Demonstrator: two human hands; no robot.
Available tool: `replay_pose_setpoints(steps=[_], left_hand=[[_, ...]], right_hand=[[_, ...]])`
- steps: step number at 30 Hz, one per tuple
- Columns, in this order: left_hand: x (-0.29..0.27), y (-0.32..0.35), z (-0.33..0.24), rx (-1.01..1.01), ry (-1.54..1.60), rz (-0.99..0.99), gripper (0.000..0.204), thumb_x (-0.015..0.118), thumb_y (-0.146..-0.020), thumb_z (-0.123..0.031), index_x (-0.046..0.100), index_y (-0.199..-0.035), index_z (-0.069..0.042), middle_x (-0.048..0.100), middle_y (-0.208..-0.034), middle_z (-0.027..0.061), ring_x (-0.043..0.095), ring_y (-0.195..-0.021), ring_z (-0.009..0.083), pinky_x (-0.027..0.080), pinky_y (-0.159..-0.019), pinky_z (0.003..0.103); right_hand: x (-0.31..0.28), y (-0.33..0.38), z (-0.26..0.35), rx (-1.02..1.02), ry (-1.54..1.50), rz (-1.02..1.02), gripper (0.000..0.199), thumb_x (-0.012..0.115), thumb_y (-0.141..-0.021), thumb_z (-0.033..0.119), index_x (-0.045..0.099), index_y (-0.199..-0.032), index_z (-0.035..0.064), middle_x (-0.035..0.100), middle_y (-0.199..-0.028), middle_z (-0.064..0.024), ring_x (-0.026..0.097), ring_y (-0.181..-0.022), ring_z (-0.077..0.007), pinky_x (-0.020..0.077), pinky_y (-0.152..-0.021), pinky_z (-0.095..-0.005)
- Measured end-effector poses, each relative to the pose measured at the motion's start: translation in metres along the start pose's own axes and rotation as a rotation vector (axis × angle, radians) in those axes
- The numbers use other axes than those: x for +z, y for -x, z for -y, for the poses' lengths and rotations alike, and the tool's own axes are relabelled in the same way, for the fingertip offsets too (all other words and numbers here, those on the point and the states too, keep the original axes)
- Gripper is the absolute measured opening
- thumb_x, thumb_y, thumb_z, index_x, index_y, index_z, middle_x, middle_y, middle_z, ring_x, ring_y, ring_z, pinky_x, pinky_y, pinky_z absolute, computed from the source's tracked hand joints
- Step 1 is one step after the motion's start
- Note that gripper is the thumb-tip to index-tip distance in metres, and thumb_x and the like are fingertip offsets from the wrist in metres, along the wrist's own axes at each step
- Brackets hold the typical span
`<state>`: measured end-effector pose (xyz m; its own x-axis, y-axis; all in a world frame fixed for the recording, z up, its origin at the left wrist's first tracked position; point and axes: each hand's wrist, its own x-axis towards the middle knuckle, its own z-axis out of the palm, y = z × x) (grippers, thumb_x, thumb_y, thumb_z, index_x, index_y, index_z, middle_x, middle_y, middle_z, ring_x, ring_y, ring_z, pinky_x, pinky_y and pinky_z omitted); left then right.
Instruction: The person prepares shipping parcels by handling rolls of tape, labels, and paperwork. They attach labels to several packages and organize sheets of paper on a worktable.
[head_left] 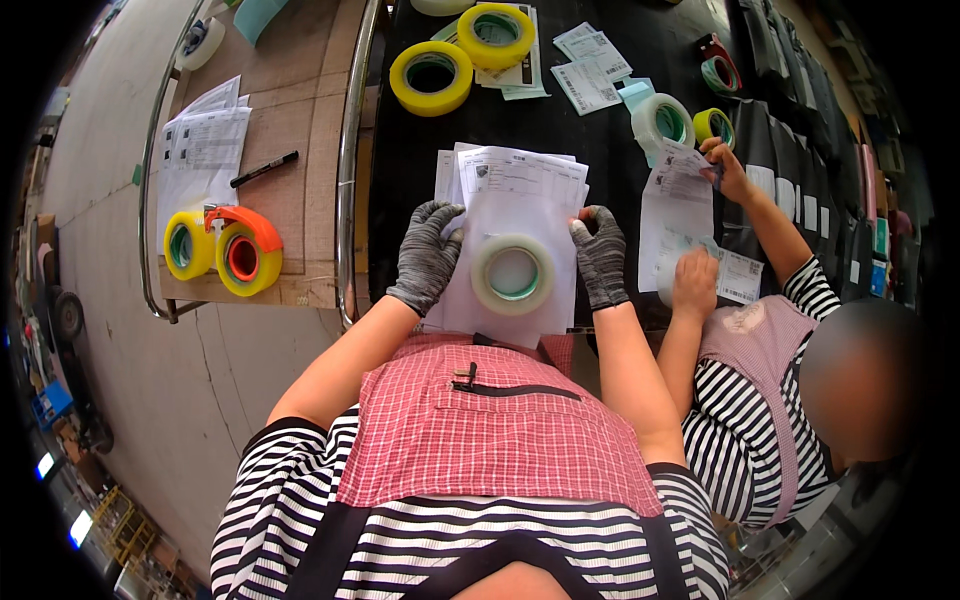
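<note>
A stack of printed paper sheets point(530, 180) lies in front of me at the near edge of the black table. On it rests a roll of clear tape point(483, 278) with a green inner ring. My left hand point(427, 255), in a grey glove with bare fingertips, has its fingers closed at the left edge of the sheets. My right hand point(601, 258), gloved the same way, pinches at their right edge. A hazy, see-through layer seems to cover the upper sheet between my hands; I cannot tell whether it is plastic or thin paper.
Yellow tape rolls point(431, 102) and label slips point(588, 85) lie farther back on the black table point(590, 150). At right, a co-worker's hands point(695, 280) handle papers. A wooden cart point(300, 150) at left holds papers, a black marker point(264, 169) and an orange tape dispenser point(262, 227).
</note>
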<state>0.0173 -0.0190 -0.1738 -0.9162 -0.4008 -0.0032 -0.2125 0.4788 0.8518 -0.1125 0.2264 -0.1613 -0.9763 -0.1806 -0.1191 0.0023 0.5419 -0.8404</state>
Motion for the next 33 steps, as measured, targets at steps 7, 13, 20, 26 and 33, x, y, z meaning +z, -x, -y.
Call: replay_pose_setpoints(steps=[7, 13, 20, 26, 33], left_hand=[[-0.006, -0.005, -0.035, 0.494, -0.298, 0.071, 0.034, 0.066, -0.075, -0.005, 0.065, -0.108, -0.012, 0.063, -0.109, 0.0126, 0.059, -0.104, 0.0349, 0.049, -0.089, 0.043], [-0.003, -0.009, -0.033, 0.488, -0.269, 0.140, 0.032, 0.066, -0.077, -0.005, 0.064, -0.109, -0.009, 0.063, -0.110, 0.0139, 0.060, -0.100, 0.0358, 0.051, -0.086, 0.044], [0.005, -0.004, -0.020, -0.294, 0.220, 0.125, 0.041, 0.067, -0.090, -0.015, 0.055, -0.126, -0.001, 0.066, -0.109, 0.0155, 0.065, -0.093, 0.0226, 0.052, -0.084, 0.033], [0.008, -0.020, -0.001, -0.340, 0.197, 0.154, 0.038, 0.067, -0.089, -0.012, 0.057, -0.123, 0.003, 0.068, -0.108, 0.0163, 0.066, -0.098, 0.0223, 0.051, -0.088, 0.032], [0.010, -0.022, 0.006, -0.396, 0.241, 0.196, 0.035, 0.067, -0.089, -0.009, 0.057, -0.121, 0.003, 0.068, -0.109, 0.0131, 0.064, -0.098, 0.0178, 0.050, -0.089, 0.029]], right_hand=[[-0.007, 0.001, -0.012, 0.016, -0.162, 0.029, 0.012, 0.065, -0.084, 0.003, 0.061, -0.095, 0.0020, 0.061, -0.084, -0.0032, 0.056, -0.079, -0.0118, 0.0480, -0.077, -0.0275], [-0.010, -0.005, -0.015, 0.022, -0.124, 0.074, 0.012, 0.066, -0.084, 0.004, 0.061, -0.095, 0.0020, 0.061, -0.084, -0.0032, 0.056, -0.079, -0.0123, 0.0481, -0.077, -0.0280], [-0.014, 0.006, 0.011, 0.169, -0.456, 0.295, 0.013, 0.063, -0.093, 0.013, 0.062, -0.100, 0.0022, 0.064, -0.084, -0.0035, 0.060, -0.078, -0.0131, 0.0498, -0.074, -0.0270], [0.004, -0.014, 0.019, 0.090, 0.354, 0.010, 0.036, 0.069, -0.085, 0.014, 0.059, -0.119, 0.0057, 0.067, -0.081, -0.0098, 0.066, -0.073, -0.0232, 0.0537, -0.073, -0.0362], [0.012, -0.025, -0.009, -0.035, 0.402, -0.078, 0.042, 0.075, -0.076, 0.011, 0.060, -0.115, 0.0047, 0.065, -0.085, -0.0107, 0.065, -0.082, -0.0272, 0.0527, -0.081, -0.0385]])
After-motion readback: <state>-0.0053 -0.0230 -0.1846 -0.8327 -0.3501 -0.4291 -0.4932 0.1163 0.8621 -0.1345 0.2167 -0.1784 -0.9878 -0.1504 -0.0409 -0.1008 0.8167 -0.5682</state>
